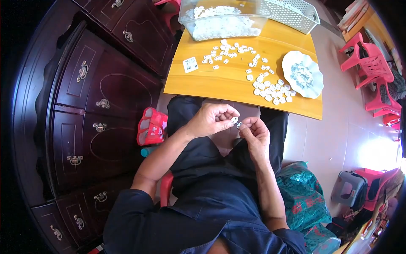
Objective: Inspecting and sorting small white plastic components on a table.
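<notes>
Above my lap, just short of the table's near edge, both hands are close together. My left hand (pixel 211 120) pinches a small white plastic piece (pixel 234 120) with a hole in it, between thumb and fingers. In the fingertips of my right hand (pixel 257 136) is a small shiny metal hook-like piece (pixel 239 125), close against the white one; whether the two are joined is too small to tell. Many similar white pieces (pixel 275 91) lie scattered on the wooden table (pixel 203 82). A scalloped white plate (pixel 292 59) at the table's right holds a heap of small silvery parts (pixel 302 74).
At the table's far side stand a clear plastic bin (pixel 259 26) of white pieces and a white perforated basket (pixel 292 17). A white printed card (pixel 190 64) lies at left. Dark wooden cabinets (pixel 114 80) line the left, beside a red bag (pixel 152 127). Green bags (pixel 302 194) sit at right.
</notes>
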